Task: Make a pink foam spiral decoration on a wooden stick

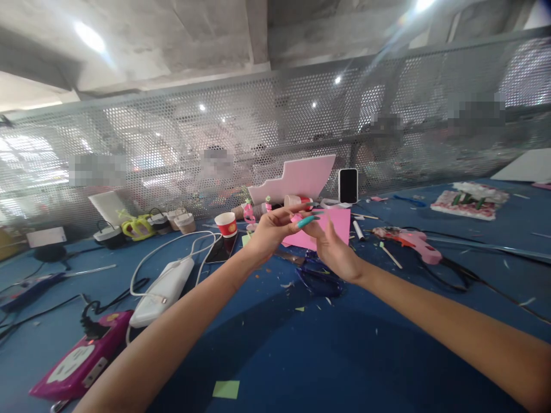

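Observation:
My left hand (274, 230) is raised over the middle of the table, its thumb and fingers closed on a small pink piece (296, 218). A long teal nail (306, 221) sticks out from the thumb towards the right. Facing it is my right hand (340, 255), with the thumb pointing up and apart from the fingers. Those fingers reach in close to the pink piece and are partly hidden behind the left thumb. Behind both hands lies a sheet of pink paper (342, 221). Blue-handled scissors (318, 278) rest on the table below them.
On the right lies a pink glue gun (415, 244) with its cable. Left are a white power bank (166, 289), a magenta power strip (81, 358) and a red paper cup (227, 225). A pink foam board (301, 179) and white-framed device (348, 186) stand behind. Paper scraps are scattered about.

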The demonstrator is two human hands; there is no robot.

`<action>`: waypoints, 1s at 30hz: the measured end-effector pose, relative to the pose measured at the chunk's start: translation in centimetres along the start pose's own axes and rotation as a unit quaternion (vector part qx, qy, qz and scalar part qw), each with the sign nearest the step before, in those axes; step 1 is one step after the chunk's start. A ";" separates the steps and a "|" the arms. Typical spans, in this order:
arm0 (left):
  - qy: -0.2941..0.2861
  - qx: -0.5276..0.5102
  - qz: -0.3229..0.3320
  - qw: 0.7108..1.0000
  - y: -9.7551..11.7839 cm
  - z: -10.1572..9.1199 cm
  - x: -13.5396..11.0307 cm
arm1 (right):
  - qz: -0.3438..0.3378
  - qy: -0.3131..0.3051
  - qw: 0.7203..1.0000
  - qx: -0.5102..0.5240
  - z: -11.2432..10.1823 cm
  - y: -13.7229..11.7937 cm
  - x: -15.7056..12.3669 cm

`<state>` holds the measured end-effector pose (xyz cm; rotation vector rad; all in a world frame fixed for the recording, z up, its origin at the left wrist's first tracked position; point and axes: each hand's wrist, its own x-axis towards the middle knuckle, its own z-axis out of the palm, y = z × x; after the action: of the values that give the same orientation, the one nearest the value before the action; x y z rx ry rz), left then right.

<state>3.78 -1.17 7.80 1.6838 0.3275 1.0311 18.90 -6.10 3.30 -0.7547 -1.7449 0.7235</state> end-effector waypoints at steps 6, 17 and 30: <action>-0.043 0.042 0.004 0.998 0.9 0.5 -0.6 | 0.194 -0.135 0.871 0.432 0.1 -0.8 -0.3; -0.166 0.148 0.027 0.975 3.4 1.3 -1.4 | 0.305 -0.266 0.742 0.534 0.0 -2.5 -0.7; -0.011 0.206 0.001 0.979 1.1 -1.9 0.6 | 0.191 -0.050 0.900 0.389 -1.3 -0.3 0.7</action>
<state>2.33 0.06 9.08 2.0620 0.5550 0.9917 19.97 -5.58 4.26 -0.4924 -1.2199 1.6239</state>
